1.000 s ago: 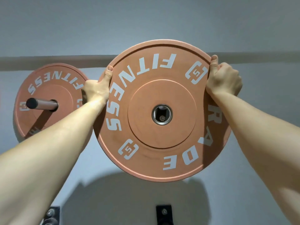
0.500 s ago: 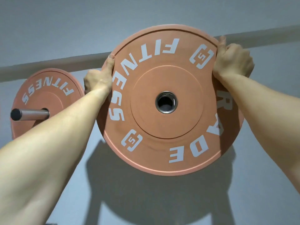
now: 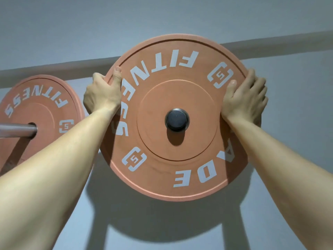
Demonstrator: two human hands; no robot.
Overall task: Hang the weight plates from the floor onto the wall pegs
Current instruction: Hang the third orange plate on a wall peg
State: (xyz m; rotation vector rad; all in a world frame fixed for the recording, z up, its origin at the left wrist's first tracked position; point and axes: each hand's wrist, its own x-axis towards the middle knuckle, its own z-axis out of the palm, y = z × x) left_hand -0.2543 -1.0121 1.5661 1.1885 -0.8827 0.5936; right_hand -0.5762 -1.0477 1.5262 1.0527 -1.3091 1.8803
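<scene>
Thumbs on the face, fingers curled behind: the left hand (image 3: 102,94) and right hand (image 3: 245,98) grasp opposite rims of the orange weight plate (image 3: 162,168). It is threaded on a dark-capped wall peg (image 3: 177,120), seemingly short of the grey wall (image 3: 162,18). A second plate (image 3: 41,109) hangs to the left, rims apart.

round terracotta-orange rubber weight plate (image 3: 180,168): white lettering, white logos | second round orange rubber plate (image 3: 41,112): white lettering | wall (image 3: 162,15): pale blue-grey, darker grey band | black-capped steel peg (image 3: 177,119)
</scene>
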